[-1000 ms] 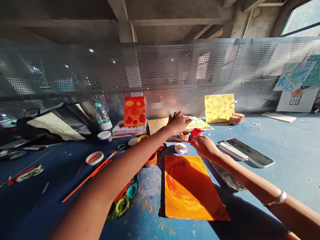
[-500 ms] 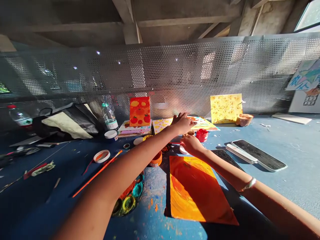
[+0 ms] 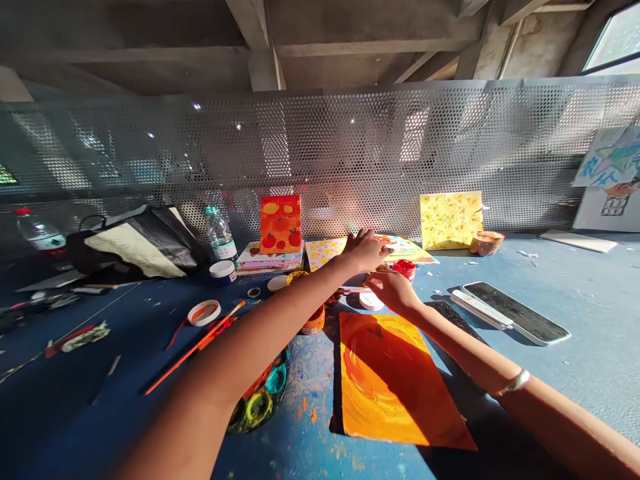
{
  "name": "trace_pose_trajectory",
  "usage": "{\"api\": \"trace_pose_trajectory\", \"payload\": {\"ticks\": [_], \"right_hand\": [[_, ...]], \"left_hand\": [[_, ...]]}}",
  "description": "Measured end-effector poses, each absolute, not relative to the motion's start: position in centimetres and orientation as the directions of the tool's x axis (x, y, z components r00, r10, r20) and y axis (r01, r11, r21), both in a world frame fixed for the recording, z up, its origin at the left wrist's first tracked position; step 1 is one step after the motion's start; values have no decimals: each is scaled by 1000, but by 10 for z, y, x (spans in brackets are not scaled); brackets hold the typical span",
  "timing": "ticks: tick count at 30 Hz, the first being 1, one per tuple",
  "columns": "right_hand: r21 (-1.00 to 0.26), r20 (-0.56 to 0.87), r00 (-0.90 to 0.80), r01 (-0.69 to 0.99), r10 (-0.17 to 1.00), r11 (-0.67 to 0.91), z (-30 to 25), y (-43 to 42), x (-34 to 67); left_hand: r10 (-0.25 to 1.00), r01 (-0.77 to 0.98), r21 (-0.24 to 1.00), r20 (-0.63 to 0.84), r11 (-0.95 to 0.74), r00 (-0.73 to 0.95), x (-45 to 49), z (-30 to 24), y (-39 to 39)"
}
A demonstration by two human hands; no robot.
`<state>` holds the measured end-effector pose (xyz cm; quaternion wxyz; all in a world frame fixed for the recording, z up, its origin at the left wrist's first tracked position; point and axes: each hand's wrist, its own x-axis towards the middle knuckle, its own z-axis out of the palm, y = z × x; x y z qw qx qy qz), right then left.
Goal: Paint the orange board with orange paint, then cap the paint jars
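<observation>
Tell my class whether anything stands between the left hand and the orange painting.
Yes: the right hand and a white lid are between the left hand and the orange painting, the lid by its far edge.

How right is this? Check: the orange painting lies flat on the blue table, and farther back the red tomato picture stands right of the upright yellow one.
One error: in the head view, the red tomato picture stands left of the upright yellow picture. The orange painting does lie flat on the blue table.
</observation>
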<state>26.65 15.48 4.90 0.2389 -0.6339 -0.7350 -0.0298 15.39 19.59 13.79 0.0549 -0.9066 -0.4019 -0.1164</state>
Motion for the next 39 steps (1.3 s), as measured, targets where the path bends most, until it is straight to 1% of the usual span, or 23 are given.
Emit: {"api": "trace_pose_trajectory", "payload": {"ticks": [2, 4, 8, 15, 20, 25, 30, 35, 39], "right_hand": [[-313, 422, 39, 944, 906, 106, 56, 159, 272], [-359, 438, 106, 931, 893, 66, 64, 167, 277], [-412, 457, 108, 905, 883, 103, 76, 183, 279], [-488, 568, 148, 852, 810, 187, 85, 178, 287], [-554, 578, 218, 812, 786, 182, 87, 169, 290], [-607, 562, 268, 776, 782, 170, 86, 160, 289], [-647, 565, 308, 741, 766, 179, 83, 154, 290], [-672, 569, 353, 719, 743, 174, 75, 152, 290], [-659, 563, 294, 723, 772, 206, 67, 146, 285]], "left_hand": [[717, 742, -9, 251, -670, 650, 152, 138, 194], [719, 744, -8, 251, -669, 649, 150, 139, 192], [740, 764, 6, 251, -645, 624, 147, 142, 187], [763, 788, 25, 269, -615, 588, 132, 148, 182], [743, 780, 8, 309, -626, 593, 108, 154, 168], [694, 763, -21, 401, -646, 598, 72, 164, 145], [674, 794, -26, 511, -608, 533, 25, 173, 124], [621, 808, 33, 658, -588, 425, -30, 177, 112], [595, 837, 101, 749, -537, 291, -71, 173, 109]]}}
